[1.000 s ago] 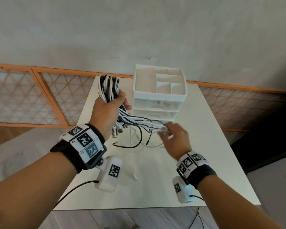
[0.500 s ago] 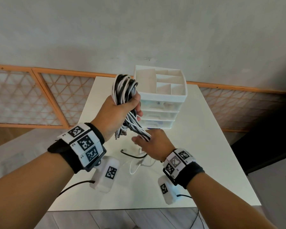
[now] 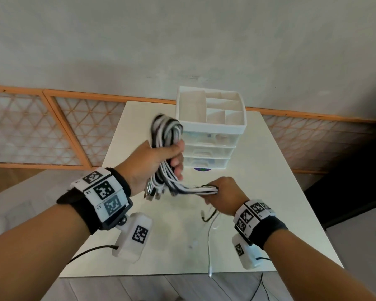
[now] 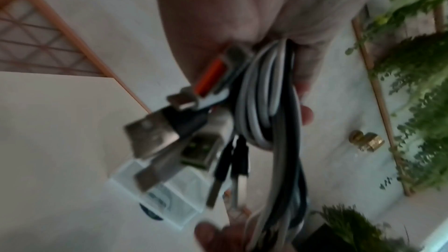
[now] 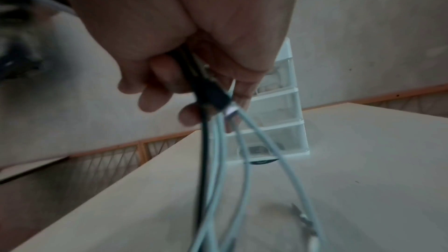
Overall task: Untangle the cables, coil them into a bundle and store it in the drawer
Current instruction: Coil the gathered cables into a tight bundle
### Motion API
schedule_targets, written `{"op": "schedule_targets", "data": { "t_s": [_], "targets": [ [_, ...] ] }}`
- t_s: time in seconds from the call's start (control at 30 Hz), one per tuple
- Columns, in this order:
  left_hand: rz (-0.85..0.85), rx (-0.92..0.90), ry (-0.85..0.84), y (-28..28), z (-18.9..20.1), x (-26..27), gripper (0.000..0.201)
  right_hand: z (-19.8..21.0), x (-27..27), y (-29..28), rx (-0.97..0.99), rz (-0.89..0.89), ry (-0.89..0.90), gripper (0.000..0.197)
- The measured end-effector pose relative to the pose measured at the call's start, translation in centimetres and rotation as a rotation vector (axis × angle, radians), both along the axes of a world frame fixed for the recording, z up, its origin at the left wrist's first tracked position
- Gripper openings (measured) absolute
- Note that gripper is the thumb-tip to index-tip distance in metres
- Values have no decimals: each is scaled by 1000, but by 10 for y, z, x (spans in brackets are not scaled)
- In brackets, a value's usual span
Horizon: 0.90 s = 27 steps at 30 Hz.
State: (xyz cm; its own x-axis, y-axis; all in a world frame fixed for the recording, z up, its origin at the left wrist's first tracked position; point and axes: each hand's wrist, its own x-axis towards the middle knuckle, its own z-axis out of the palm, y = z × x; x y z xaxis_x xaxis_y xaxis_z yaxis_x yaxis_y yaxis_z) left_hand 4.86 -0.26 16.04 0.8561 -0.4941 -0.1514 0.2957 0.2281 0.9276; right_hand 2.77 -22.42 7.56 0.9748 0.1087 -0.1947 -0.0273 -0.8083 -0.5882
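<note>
A bundle of black and white cables (image 3: pixel 166 135) is gripped in my raised left hand (image 3: pixel 159 161), its loops sticking up above the fist. USB plugs (image 4: pixel 155 137) hang below that hand (image 4: pixel 242 7). The loose strands (image 3: pixel 195 189) run right into my right hand (image 3: pixel 221 195), which grips them lower down over the table. From that hand (image 5: pixel 184 49) black and white cable tails (image 5: pixel 218 150) drop to the tabletop. The white drawer unit (image 3: pixel 211 135) stands behind both hands, its drawers closed.
The white table (image 3: pixel 269 192) carries the drawer unit near its far edge. One white cable end (image 3: pixel 210 246) trails over the front edge. A grey wall and an orange lattice rail (image 3: pixel 52 127) lie beyond. Green plants (image 4: pixel 417 102) show in the left wrist view.
My left hand has shifted right toward the drawer unit with the bundle. My right hand pulled the strands out to the right, away from the left hand.
</note>
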Motion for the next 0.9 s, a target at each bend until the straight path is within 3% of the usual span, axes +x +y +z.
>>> {"op": "schedule_targets", "data": {
  "t_s": [0.1,0.2,0.3,0.43,0.53,0.7,0.83,0.9],
  "targets": [
    [-139,369,-38,-13,-4,-14,20,16,10,4,-181,7,-137,53],
    [-214,655,-133,-26,-7,-20,25,37,13,13,-334,16,-207,32],
    [-214,781,-187,-33,-9,-21,25,53,15,22,-394,-1,-253,17],
    [-96,849,-186,-35,-12,-20,29,64,15,26,-401,-50,-267,14],
    [52,906,-248,-33,-14,-20,22,66,16,27,-272,-73,-268,22],
    [74,783,-330,-28,-11,-16,12,67,22,20,62,-30,-273,32],
    [197,754,-381,-18,-12,-13,23,70,15,5,366,98,-89,17],
    [241,775,-399,-15,-12,-12,17,63,11,2,412,152,-3,25]
  ]
}}
